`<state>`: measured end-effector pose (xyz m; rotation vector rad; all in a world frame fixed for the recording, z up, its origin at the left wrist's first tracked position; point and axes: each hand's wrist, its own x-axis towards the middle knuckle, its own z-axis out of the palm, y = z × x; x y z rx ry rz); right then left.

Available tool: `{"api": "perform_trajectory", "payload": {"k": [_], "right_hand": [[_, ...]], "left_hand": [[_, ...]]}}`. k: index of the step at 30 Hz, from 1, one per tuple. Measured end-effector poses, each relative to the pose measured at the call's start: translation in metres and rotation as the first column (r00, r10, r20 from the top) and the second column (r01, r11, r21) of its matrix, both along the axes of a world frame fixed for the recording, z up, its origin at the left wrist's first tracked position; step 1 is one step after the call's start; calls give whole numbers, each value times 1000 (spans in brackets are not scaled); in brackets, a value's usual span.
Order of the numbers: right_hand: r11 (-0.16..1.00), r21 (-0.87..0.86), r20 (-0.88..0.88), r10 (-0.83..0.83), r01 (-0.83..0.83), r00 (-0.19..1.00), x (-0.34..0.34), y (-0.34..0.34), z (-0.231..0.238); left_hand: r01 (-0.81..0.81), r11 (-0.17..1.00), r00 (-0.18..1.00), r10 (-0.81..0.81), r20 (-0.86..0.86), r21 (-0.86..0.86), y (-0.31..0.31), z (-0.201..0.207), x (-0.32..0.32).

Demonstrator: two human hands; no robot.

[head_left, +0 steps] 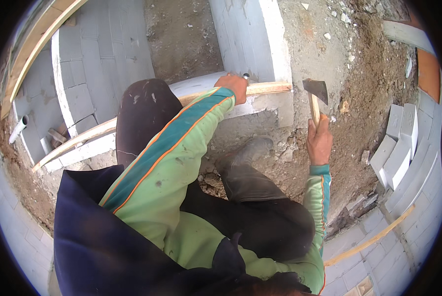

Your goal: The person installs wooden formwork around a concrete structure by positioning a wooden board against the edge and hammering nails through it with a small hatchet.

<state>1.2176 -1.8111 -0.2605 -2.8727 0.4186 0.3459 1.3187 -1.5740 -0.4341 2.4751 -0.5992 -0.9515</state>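
The wooden batten point(191, 101) lies flat along the top of the low white block wall point(275, 106), running from its right end near the corner down and leftward past my knee. My left hand point(233, 86) is pressed on it close to that right end, fingers closed over the wood, with a small metal piece, too small to make out, just at my fingertips. My right hand point(319, 143) is wrapped tight around the wooden handle of a hatchet point(315, 96), held upright with its dark head just beside the end of the batten and apart from it. My two hands are well apart, one on the wood, one on the tool.

My boot point(250, 153) stands on the bare soil point(349, 79) between them, below the wall. To the right a stack of white blocks point(396, 143) leans on the ground, near another long wooden strip point(369, 241) lying across the paved blocks. On the far left a white pipe point(18, 128) sticks out of the earth, beside a block-lined pit.
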Motion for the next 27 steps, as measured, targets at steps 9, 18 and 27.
{"api": "perform_trajectory", "payload": {"k": [9, 18, 27], "right_hand": [[895, -18, 469, 401, -446, 787, -21, -2, -3], [807, 549, 614, -213, -217, 760, -18, 31, 46], [977, 213, 99, 1, -22, 995, -30, -4, -24]], "left_hand": [[30, 999, 999, -31, -30, -15, -5, 7, 1], [-34, 999, 999, 35, -40, 19, 11, 7, 0], [-4, 1000, 1000, 4, 25, 15, 1, 7, 13]]}}
